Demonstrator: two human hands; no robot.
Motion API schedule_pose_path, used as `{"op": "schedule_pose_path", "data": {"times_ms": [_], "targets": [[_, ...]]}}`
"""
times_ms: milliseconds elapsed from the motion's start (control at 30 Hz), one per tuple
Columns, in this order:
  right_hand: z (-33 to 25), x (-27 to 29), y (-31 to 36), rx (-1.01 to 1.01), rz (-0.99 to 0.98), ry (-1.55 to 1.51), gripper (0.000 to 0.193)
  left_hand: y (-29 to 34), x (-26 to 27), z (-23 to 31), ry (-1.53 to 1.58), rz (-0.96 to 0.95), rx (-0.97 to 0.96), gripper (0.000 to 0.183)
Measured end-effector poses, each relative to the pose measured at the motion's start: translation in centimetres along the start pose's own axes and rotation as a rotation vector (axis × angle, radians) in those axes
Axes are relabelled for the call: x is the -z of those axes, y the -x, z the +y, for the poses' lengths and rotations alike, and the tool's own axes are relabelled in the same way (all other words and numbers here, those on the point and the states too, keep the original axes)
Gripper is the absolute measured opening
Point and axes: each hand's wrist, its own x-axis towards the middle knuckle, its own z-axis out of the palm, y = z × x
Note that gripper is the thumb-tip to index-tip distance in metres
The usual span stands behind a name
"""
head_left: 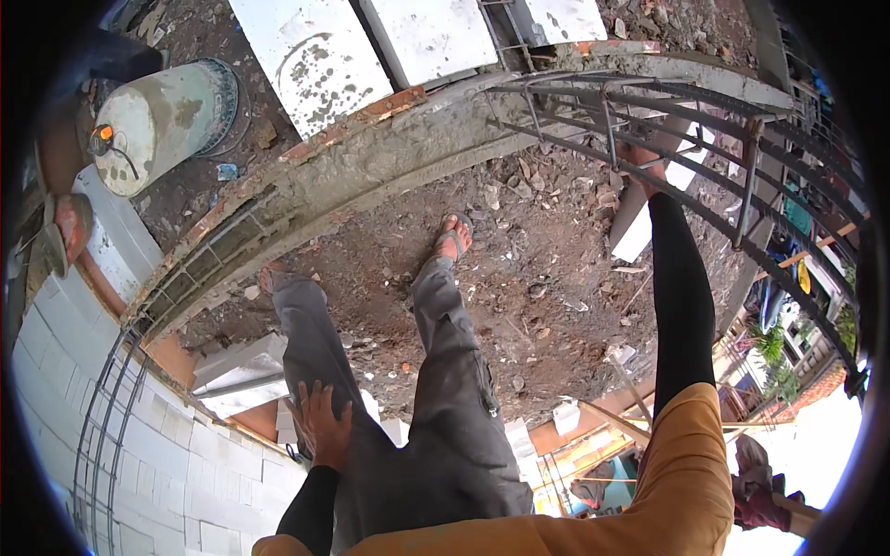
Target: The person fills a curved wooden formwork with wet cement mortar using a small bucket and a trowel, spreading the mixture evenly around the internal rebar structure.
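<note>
My right hand (642, 165) reaches out to a rebar cage (749, 181) and appears closed around one of its bars. Bars cover part of the fingers. The long dark bars, tied by square stirrups, rise from the curved concrete beam (371, 176) and bend away at the right. Flat on my left thigh lies my left hand (323, 426), its fingers spread and nothing in it. Wet-looking grey concrete fills much of the beam, while thinner rebar (209, 259) shows bare in its left part.
Rubble-strewn soil (528, 306) lies under my sandalled feet. A pale overturned bucket (171, 120) carries a small orange-and-black object (102, 141). White blocks (324, 69) stand beyond the beam. At left are a block wall (167, 463) and upright rebar (97, 435).
</note>
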Motion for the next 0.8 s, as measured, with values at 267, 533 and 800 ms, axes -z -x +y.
{"op": "schedule_pose_path", "data": {"times_ms": [267, 533, 800], "targets": [[5.4, 5.5, -4.3, 0.292, -0.136, -0.058, 0.035, -0.8, -3.8, 3.3, 0.071, -0.068, 0.080, 0.049], [6.7, 2.4, -3.6, 0.439, -0.026, 0.090, 0.034, -0.6, -4.4, 4.7, 0.064, -0.096, 0.158, 0.048], [4.7, -1.0, -5.7, 0.404, -0.034, 0.292, 0.033, -1.1, -6.3, 5.0, 0.106, -0.040, 0.114, 0.046]]}}
